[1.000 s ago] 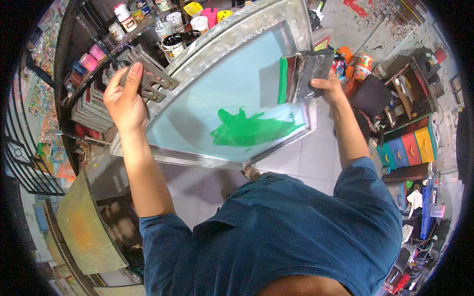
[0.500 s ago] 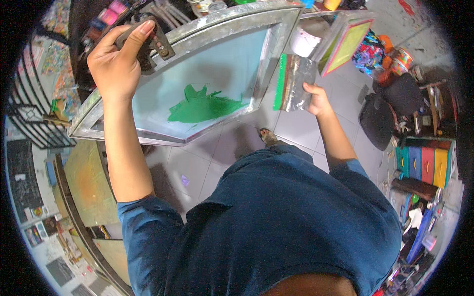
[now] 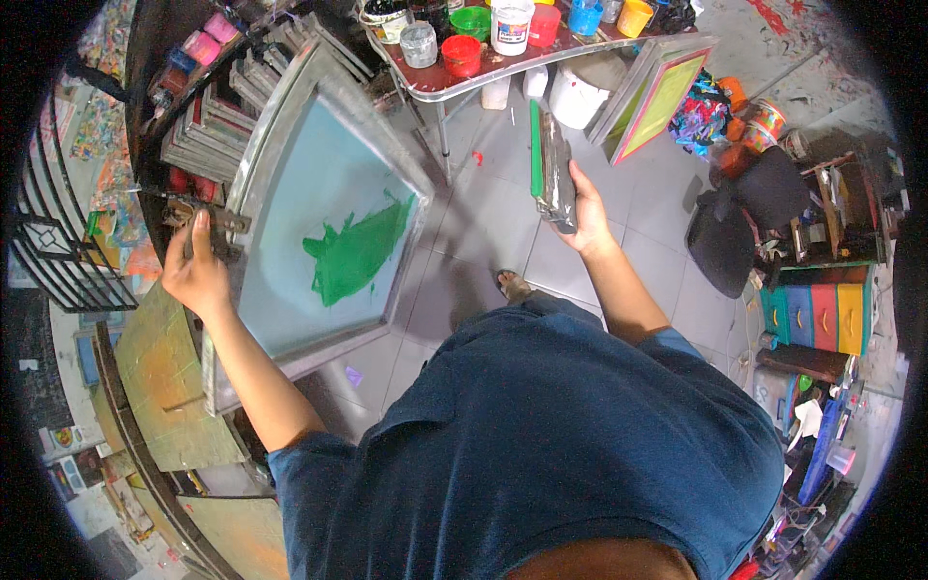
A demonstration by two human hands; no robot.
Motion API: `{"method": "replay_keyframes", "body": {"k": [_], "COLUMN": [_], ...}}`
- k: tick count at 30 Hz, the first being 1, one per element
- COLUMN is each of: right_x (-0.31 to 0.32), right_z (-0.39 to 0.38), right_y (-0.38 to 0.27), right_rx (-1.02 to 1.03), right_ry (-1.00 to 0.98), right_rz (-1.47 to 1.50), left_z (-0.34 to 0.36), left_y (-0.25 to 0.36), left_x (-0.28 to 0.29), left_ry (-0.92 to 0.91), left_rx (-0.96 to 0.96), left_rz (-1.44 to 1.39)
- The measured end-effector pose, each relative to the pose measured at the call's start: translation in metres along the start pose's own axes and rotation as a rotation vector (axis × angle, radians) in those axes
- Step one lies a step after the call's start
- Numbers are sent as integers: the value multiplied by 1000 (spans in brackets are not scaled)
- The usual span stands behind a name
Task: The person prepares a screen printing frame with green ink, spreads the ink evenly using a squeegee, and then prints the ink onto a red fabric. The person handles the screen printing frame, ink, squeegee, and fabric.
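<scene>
My left hand [image 3: 196, 275] is closed on a dark metal bracket [image 3: 228, 221] at the left edge of a screen-printing frame [image 3: 273, 145]. The frame is tilted, with its pale blue mesh [image 3: 290, 203] facing me. A ragged patch of green ink [image 3: 353, 256] covers part of the mesh. Out to the right, my right hand [image 3: 592, 215] grips a squeegee [image 3: 555, 174], held upright and apart from the frame. Its green-coated blade edge points left, and its dark holder is smeared.
Ink tubs, including a red tub [image 3: 461, 56], crowd a small table [image 3: 425, 87] ahead. Below it stands a white bucket [image 3: 577, 97], with a yellow-green screen [image 3: 667, 97] leaning beside it. More frames [image 3: 208, 130] are stacked far left. A black chair [image 3: 723, 242] and colored drawers [image 3: 820, 319] stand right.
My left hand has moved down toward me, and the frame has swung with it, uncovering the ink table. My right hand has moved slightly left, turning the squeegee more edge-on.
</scene>
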State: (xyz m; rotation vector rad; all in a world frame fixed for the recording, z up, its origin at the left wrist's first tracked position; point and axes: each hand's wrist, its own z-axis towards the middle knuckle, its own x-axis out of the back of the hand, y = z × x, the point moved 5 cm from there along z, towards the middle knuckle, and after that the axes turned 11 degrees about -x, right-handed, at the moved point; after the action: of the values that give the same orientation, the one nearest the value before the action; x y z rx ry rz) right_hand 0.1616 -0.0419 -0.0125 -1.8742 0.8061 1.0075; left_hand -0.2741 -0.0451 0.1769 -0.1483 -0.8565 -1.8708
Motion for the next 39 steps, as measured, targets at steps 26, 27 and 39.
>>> {"method": "replay_keyframes", "body": {"k": [26, 27, 39], "right_x": [-34, -35, -167], "right_z": [143, 162, 346], "right_y": [-97, -108, -154], "right_rx": [297, 286, 350], "right_ry": [165, 119, -316], "right_rz": [-126, -79, -104], "left_z": [66, 80, 217], "left_y": [-158, -167, -258], "left_x": [-137, -147, -201], "left_ry": [161, 119, 204], "left_rx": [161, 162, 108], "left_rz": [64, 78, -115]}}
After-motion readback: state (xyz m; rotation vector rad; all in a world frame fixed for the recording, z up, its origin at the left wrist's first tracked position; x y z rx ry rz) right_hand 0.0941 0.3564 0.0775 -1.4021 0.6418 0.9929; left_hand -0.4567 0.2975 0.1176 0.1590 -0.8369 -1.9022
